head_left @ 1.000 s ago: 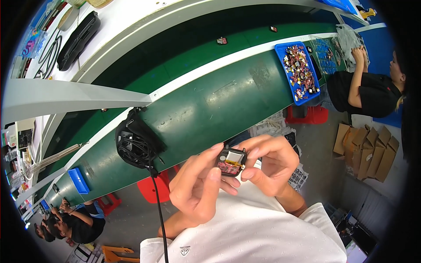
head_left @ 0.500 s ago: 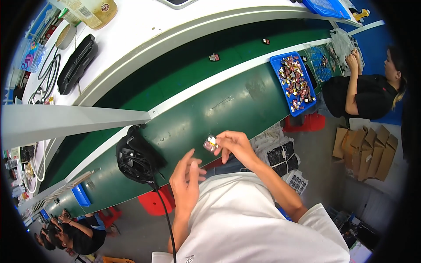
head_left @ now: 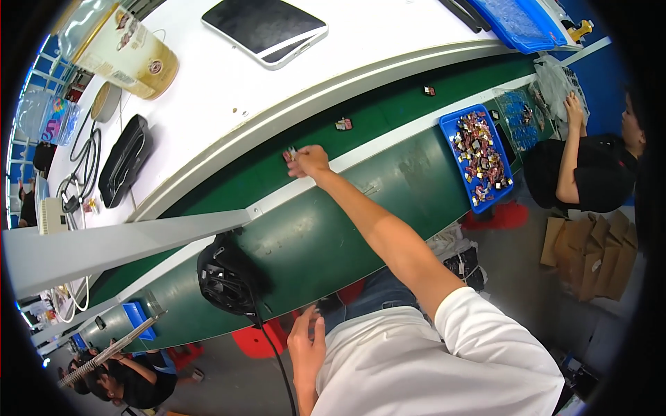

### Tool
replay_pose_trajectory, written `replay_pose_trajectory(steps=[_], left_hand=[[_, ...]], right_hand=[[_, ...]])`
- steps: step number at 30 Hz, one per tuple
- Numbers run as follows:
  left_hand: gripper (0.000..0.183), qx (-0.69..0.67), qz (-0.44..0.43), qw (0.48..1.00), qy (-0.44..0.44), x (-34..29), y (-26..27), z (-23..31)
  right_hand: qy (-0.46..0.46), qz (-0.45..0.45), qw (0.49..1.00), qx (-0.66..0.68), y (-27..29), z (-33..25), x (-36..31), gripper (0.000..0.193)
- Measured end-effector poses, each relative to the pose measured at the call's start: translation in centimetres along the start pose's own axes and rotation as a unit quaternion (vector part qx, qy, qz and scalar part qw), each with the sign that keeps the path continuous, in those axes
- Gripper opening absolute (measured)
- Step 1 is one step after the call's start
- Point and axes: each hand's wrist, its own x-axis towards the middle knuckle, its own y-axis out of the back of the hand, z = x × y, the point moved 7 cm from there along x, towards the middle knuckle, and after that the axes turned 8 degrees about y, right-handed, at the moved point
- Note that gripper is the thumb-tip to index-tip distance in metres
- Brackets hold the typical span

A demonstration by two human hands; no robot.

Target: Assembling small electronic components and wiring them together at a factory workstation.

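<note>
While two modules [head_left: 343,125] are laid on the strip [head_left: 385,111], a third [head_left: 288,154], unplaced, is pinched by the right hand [head_left: 309,162], the left hand [head_left: 307,343] spread.

A long green desk [head_left: 409,187] stretches across the room, patches of light gleaming on its top. Past its white rail [head_left: 388,142] runs a broad white shelf [head_left: 201,97]. Red stools [head_left: 255,341] stand on grey floor [head_left: 515,255]; a blue wall [head_left: 602,78] shows at the far right.

Blue plastic tray [head_left: 449,128]; smooth, semi-glossy green worktop [head_left: 305,239].
</note>
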Motion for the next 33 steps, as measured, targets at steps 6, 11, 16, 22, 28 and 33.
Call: replay_pose_trajectory(steps=[6, 11, 16, 22, 28, 33], left_hand=[[0.033, -0.036, -0.02, 0.999, 0.009, 0.7, 0.1, 2.7], [0.036, -0.174, -0.102, 0.976, -0.082, 1.4, 0.4, 12.1], [0.03, -0.336, -0.322, 0.823, -0.327, -3.4, 2.2, 23.8], [0.01, -0.588, -0.361, 0.654, -0.311, -7.4, 3.7, 31.3], [0.016, -0.512, -0.299, 0.733, -0.332, -8.7, 4.3, 30.9], [0.009, -0.41, -0.204, 0.709, -0.537, -7.2, 5.4, 26.1]], right_hand=[[0.056, 0.06, 0.98, 0.181, 1.6, 0.6, -4.2, 0.032], [0.075, 0.0, 0.992, 0.103, 6.7, 7.3, -14.6, 0.023], [0.001, 0.068, 0.995, 0.076, 12.2, 14.0, -24.4, 0.021], [-0.034, 0.134, 0.989, 0.057, 15.1, 17.6, -30.1, 0.02], [-0.002, 0.148, 0.987, 0.062, 15.4, 16.2, -28.7, 0.02], [0.023, 0.142, 0.987, 0.066, 14.3, 15.0, -28.0, 0.019]])
